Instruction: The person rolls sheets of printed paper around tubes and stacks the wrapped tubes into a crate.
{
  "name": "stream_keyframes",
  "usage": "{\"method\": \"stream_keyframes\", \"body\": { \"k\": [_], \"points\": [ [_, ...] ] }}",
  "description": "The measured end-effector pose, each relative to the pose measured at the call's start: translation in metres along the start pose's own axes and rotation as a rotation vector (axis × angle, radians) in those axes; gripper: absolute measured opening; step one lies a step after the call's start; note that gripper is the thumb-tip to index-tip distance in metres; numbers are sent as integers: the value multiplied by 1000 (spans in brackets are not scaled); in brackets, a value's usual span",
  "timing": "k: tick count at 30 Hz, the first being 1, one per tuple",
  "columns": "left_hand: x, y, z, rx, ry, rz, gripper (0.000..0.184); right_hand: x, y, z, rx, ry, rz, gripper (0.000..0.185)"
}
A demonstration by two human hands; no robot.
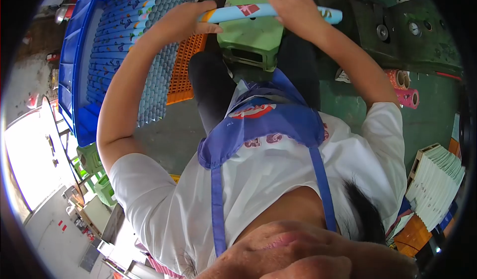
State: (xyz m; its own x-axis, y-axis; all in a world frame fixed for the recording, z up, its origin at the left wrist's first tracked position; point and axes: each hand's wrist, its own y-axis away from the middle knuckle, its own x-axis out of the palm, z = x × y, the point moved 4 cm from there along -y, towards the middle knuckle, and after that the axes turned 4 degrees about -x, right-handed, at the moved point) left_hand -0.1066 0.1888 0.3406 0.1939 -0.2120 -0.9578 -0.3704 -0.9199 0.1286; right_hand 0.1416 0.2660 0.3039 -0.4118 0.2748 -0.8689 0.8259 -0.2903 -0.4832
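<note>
A light blue printed paper tube [238, 13] lies crosswise in front of me, with a red patch near its middle. My left hand [186, 19] holds its left end, thumb and fingers on either side, and that end is hidden in the palm. Farther right, my right hand [296, 10] is wrapped around the tube, leaving its right end sticking out past the wrist. Beneath the tube is a light green plastic piece [248, 40] shaped like a stool, between my knees.
On the left, a blue crate [69, 75] holds several stacked similar tubes [117, 45]. Beside it stands an orange plastic crate [186, 70]. Dark green machinery [422, 30] is at the upper right, with pink rolls [408, 98] below. White stacked sheets [437, 179] sit lower right.
</note>
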Motion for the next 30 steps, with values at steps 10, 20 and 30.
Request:
{"method": "stream_keyframes", "body": {
  "k": [10, 20, 30],
  "points": [
    [-17, 18, -2, 85, -587, -521, 35, -17, -8, -8, 129, -226, 330, 39],
    [34, 45, 50, -279, 527, -217, 63, -46, 19, -69, 708, -1872, -43, 43],
    [129, 48, -50, -232, 1537, 174, 71, -51, -10, -42, 593, -1727, -492, 38]
  ]
}}
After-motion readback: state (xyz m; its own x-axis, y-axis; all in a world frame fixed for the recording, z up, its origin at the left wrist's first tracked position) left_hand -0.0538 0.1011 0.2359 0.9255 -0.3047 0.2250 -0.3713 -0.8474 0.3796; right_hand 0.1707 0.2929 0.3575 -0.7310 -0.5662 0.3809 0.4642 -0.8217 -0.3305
